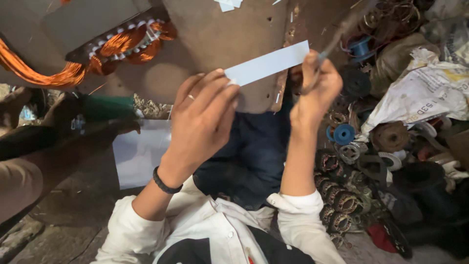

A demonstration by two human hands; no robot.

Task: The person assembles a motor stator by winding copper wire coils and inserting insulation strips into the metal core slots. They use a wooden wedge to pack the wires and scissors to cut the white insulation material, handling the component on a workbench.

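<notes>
**Paper strip held over a cluttered floor**

Copper coils [117,46] lie upper left, blue spools [344,133] and scrap at right. The left hand [205,117] and right hand [315,90] pinch a white paper strip [267,62]; its long axis rises rightward.

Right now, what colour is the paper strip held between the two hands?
Plain white, with no pattern. The paper strip shows best in the head view, the only view here.

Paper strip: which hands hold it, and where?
Left hand pinches the paper strip at its left end; right hand holds its right end.
</notes>
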